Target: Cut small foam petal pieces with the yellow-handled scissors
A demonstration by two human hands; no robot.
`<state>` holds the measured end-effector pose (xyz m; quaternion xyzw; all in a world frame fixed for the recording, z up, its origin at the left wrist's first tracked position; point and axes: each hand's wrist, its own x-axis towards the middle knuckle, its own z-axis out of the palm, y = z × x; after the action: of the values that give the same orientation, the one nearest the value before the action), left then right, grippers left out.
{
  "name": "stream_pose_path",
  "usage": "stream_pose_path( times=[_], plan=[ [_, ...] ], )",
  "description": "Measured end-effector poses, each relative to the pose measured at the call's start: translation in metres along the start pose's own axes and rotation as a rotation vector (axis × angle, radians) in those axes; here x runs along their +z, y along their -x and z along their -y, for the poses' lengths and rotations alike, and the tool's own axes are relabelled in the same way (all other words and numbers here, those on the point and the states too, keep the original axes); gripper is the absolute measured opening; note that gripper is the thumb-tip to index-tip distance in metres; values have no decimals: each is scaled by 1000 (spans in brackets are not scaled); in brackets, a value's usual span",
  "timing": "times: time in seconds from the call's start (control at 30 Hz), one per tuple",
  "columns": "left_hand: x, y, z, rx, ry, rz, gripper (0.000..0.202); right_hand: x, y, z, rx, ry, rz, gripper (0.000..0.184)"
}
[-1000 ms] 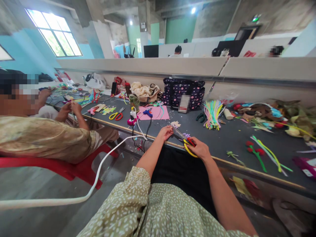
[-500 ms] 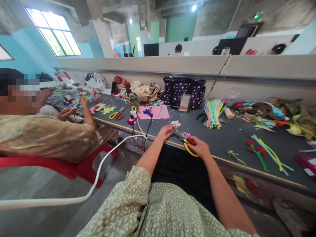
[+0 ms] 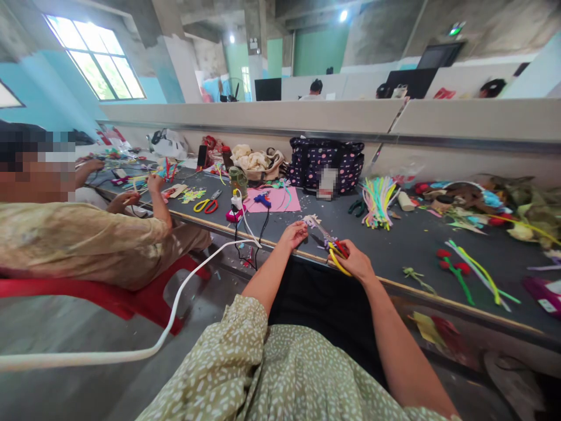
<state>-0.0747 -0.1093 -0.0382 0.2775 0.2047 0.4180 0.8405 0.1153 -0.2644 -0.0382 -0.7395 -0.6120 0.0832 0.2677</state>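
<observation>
1 pair of scissors [image 3: 339, 247] sits in right fingers [image 3: 346, 248], near left fingers [image 3: 302, 228].

Anything in the bare left hand [image 3: 297, 235] is too small to tell; far rightward, the edge crops a magenta-and-white box [image 3: 538, 292].

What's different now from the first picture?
The metal scissors with red and yellow handles swung their tips rightward, away from the left hand. The neighbour's hands moved apart. The right hand kept its hold; the bundle of pastel fuzzy sticks stayed put.
</observation>
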Motion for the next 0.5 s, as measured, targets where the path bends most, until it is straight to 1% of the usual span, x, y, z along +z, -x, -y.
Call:
stream_pose_path(
  times=[0.23,0.5],
  plan=[
    [-3,-2,1,4,26,-3,26,1,2,1,2,0,7,46],
    [0,2,-1,6,59,-30,24,2,2,-1,-21,-28,14,44]
  ],
)
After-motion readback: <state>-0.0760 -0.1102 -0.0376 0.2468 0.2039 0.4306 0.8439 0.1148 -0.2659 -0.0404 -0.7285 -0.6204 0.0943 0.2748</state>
